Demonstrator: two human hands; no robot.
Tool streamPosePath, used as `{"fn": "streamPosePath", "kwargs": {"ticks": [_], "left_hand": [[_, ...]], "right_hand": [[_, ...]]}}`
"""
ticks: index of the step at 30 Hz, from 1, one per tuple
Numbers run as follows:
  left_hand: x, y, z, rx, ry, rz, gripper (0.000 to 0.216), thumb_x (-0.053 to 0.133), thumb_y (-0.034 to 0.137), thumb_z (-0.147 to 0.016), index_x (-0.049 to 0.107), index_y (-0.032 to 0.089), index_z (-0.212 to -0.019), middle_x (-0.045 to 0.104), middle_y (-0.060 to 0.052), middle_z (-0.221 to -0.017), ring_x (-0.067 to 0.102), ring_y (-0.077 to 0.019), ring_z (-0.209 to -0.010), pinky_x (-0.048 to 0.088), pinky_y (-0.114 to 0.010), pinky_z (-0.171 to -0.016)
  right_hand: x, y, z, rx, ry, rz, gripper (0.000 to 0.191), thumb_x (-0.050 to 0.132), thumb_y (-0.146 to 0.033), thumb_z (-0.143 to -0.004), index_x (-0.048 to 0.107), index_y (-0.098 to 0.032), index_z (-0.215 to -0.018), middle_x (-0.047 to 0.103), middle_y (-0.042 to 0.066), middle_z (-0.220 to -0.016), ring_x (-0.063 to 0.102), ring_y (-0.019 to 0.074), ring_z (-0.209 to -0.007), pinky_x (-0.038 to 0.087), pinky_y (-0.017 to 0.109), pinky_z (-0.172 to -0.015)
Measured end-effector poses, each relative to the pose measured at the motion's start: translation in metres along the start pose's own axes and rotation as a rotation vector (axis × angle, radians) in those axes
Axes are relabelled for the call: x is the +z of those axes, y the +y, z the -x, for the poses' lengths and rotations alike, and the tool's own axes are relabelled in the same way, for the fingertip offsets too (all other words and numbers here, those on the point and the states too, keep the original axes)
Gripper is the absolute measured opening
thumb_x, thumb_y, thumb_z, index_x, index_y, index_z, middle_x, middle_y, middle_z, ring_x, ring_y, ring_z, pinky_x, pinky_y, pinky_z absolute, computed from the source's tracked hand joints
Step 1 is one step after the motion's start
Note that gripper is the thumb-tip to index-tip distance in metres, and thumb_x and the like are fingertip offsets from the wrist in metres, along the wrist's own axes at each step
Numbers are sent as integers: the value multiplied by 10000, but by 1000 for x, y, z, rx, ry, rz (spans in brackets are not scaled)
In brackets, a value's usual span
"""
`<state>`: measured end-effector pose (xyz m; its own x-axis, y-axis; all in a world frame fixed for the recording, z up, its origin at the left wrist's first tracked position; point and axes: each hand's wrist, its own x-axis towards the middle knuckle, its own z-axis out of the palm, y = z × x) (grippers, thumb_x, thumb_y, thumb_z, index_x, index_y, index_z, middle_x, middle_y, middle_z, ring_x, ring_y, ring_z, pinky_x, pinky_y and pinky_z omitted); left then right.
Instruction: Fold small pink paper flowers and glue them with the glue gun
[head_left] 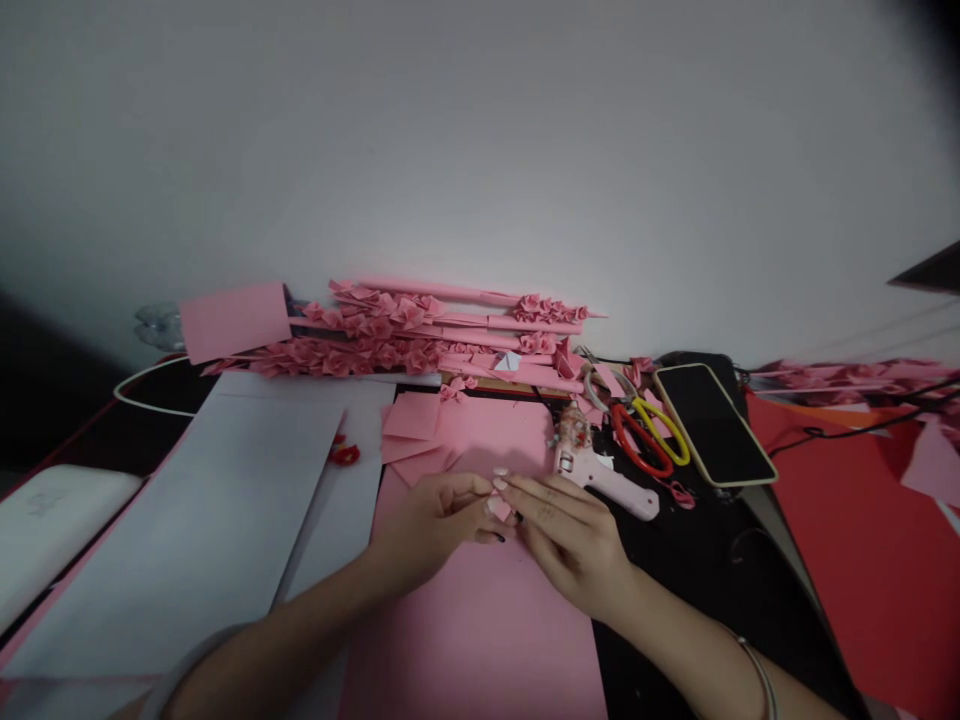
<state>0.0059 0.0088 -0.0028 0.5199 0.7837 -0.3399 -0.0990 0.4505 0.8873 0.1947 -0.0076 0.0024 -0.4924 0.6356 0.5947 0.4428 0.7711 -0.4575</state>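
Note:
My left hand [431, 525] and my right hand [566, 530] meet over a large pink paper sheet [480, 630]. Their fingertips pinch a small pink paper piece [499, 507] between them. Both hands have their fingers curled and pressed on that piece. Loose pink paper squares [412, 420] lie just beyond the hands. A pink glue gun [604, 480] rests right of my right hand, close to its fingers.
Rolled pink paper sticks with paper flowers [420, 335] lie along the wall. Red-handled [637, 445] and yellow-handled [664, 430] scissors and a phone [712, 425] sit at right, beside red paper [862, 540]. White sheets [217, 510] and a white object [52, 525] lie at left.

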Motion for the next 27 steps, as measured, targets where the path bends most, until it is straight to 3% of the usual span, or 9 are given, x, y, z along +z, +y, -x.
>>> {"fn": "streamPosePath", "kwargs": {"ticks": [7, 14, 21, 24, 27], "left_hand": [[-1, 2, 0, -9, -4, 5, 197, 694, 367, -758, 687, 173, -790, 733, -23, -788, 687, -158, -791, 535, -274, -761], [-5, -2, -1, -35, -26, 41, 261, 722, 386, -742, 692, 181, -900, 744, -30, -834, 692, -150, -815, 517, -258, -766], [-6, -2, -2, -30, -19, 6, 246, 706, 347, -753, 675, 173, -924, 739, -41, -887, 689, -177, -869, 520, -308, -816], [-4, -2, -2, -28, -9, 9, 250, 696, 310, -763, 630, 179, -965, 734, -34, -869, 705, -178, -833, 528, -317, -797], [0, 0, -1, -41, 24, 14, 287, 699, 271, -746, 545, 209, -979, 719, 3, -735, 723, -196, -786, 539, -327, -755]], "right_hand": [[-3, 1, 0, 28, -75, -17, 576, 476, -19, -801, 503, -212, -1343, 657, 124, -1226, 657, 218, -1064, 547, 394, -854], [-3, 0, -1, 32, -82, -53, 614, 464, -24, -751, 497, -193, -1341, 653, 137, -1228, 650, 224, -1075, 535, 406, -876], [-2, 0, 0, 56, -103, -101, 584, 454, -39, -763, 501, -183, -1327, 644, 132, -1235, 623, 232, -1106, 515, 408, -899], [-2, -2, 0, 200, -54, -143, 433, 443, -81, -839, 538, -184, -1249, 680, 118, -1130, 650, 218, -1004, 531, 369, -827], [-1, -2, 1, 404, 20, -168, 201, 433, -153, -909, 576, -182, -1047, 683, 77, -908, 646, 182, -803, 519, 304, -695]]}}
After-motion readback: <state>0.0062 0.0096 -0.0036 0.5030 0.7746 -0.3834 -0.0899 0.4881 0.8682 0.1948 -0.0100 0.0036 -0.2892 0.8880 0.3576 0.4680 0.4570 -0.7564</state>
